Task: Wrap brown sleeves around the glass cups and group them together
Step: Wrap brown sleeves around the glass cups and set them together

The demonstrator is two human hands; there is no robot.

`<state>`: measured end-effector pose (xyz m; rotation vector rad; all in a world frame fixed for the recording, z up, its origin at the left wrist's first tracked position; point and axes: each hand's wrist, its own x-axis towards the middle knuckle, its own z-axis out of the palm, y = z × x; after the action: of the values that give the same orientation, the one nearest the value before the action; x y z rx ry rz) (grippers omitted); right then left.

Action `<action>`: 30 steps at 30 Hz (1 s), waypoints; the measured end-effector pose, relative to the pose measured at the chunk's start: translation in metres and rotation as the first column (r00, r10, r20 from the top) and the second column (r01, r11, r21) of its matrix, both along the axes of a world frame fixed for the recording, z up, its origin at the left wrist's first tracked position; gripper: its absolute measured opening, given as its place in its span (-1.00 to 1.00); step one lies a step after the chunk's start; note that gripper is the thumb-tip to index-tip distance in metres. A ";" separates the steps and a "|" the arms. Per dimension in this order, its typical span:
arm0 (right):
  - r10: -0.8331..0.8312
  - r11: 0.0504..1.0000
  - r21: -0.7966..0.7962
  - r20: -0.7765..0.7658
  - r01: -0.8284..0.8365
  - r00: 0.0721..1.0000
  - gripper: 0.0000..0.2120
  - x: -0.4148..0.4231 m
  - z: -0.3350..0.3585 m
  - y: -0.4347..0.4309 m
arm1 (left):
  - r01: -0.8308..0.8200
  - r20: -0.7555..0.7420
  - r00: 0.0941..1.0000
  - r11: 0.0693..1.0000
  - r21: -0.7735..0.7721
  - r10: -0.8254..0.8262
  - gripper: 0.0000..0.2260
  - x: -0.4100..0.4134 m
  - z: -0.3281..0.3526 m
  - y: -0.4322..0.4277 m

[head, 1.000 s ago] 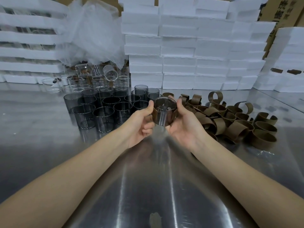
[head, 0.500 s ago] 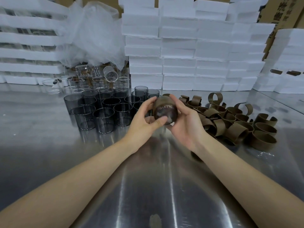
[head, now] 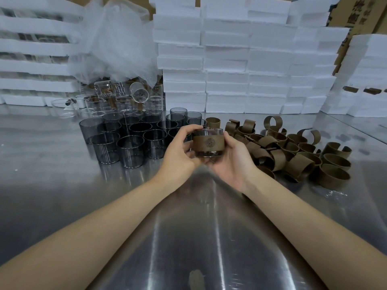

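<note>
I hold one smoky glass cup [head: 208,131] upright above the steel table, a brown sleeve [head: 208,142] with a round emblem wrapped around its middle. My left hand [head: 180,151] grips the cup's left side, thumb near the rim. My right hand [head: 231,159] cups its right side and base. Left of my hands stands a cluster of several bare dark glass cups [head: 129,141]. A pile of several loose brown sleeves [head: 293,151] lies to the right.
Clear glass cups [head: 117,97], some tipped over, sit behind the dark ones under crumpled plastic wrap [head: 117,42]. Stacked white foam boxes [head: 240,59] wall off the back. The shiny steel table [head: 199,237] stretches toward me.
The cup was tilted with its opening and then its base toward me while both hands turned it. Now it stands upright with the sleeve's emblem facing me.
</note>
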<state>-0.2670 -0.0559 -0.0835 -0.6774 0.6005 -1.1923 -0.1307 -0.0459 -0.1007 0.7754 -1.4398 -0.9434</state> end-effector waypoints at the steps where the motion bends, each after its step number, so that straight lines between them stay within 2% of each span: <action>1: -0.002 1.000 0.008 -0.004 0.002 1.000 -0.57 0.000 0.000 0.000 | 0.004 0.000 1.000 1.000 0.001 -0.004 -0.40 0.000 0.000 0.000; 7: -0.019 0.999 0.048 -0.033 0.020 0.999 -0.55 0.000 0.001 0.001 | -0.012 0.012 1.000 1.000 0.008 0.012 -0.38 0.000 0.002 0.001; 9: -0.085 0.996 -0.017 -0.148 0.083 0.985 -0.61 0.002 0.001 0.002 | -0.029 0.022 0.999 1.000 0.003 0.029 -0.36 0.000 0.002 0.002; 10: -0.177 0.981 -0.124 -0.278 0.148 0.944 -0.67 0.003 0.000 0.001 | -0.042 0.024 0.999 0.999 -0.001 0.042 -0.36 0.000 0.002 0.002; 12: -0.425 0.884 -0.414 -0.513 0.218 0.746 -0.68 0.002 0.003 0.002 | -0.078 0.019 0.997 0.997 -0.014 0.078 -0.36 0.000 0.002 0.001; 13: -0.491 0.840 -0.505 -0.555 0.197 0.672 -0.65 0.001 0.005 0.003 | -0.096 0.022 0.995 0.995 -0.018 0.096 -0.37 0.000 0.002 0.000; 15: -0.495 0.821 -0.562 -0.618 0.097 0.611 -0.71 0.000 0.008 0.005 | -0.115 0.040 0.992 0.993 -0.025 0.116 -0.37 0.002 0.002 -0.001; 17: -0.499 0.809 -0.587 -0.700 -0.013 0.511 -0.82 -0.002 0.012 0.006 | -0.105 0.038 0.994 0.994 -0.022 0.106 -0.36 0.003 0.000 -0.002; 19: -0.537 0.783 -0.622 -0.694 -0.022 0.480 -0.93 -0.005 0.018 0.007 | -0.082 0.000 0.997 0.997 -0.004 0.082 -0.32 0.004 0.000 -0.003; 21: -0.550 0.782 -0.620 -0.638 0.064 0.539 -0.98 -0.011 0.027 0.006 | -0.076 -0.028 0.997 0.997 0.013 0.076 -0.35 0.003 0.000 -0.005; 23: -0.520 0.813 -0.561 -0.575 0.158 0.632 -0.98 -0.020 0.039 -0.002 | -0.098 -0.004 0.995 0.995 0.030 0.099 -0.46 0.003 0.000 -0.011; 24: -0.511 0.828 -0.529 -0.576 0.186 0.638 -0.98 -0.025 0.046 -0.011 | -0.119 0.024 0.993 0.992 0.033 0.119 -0.54 0.003 0.001 -0.014; 27: -0.517 0.849 -0.476 -0.661 0.229 0.544 -0.94 -0.037 0.062 -0.053 | -0.176 0.123 0.977 0.984 0.007 0.174 -0.69 0.003 0.001 -0.022; 30: -0.549 0.836 -0.471 -0.719 0.283 0.426 -0.86 -0.044 0.071 -0.106 | -0.183 0.228 0.956 0.983 -0.023 0.183 -0.71 0.004 -0.004 -0.028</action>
<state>-0.3107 -0.1623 -0.0124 -1.4533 1.5254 -1.3968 -0.1271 -0.0735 -0.1044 1.0244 -1.5359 -0.7279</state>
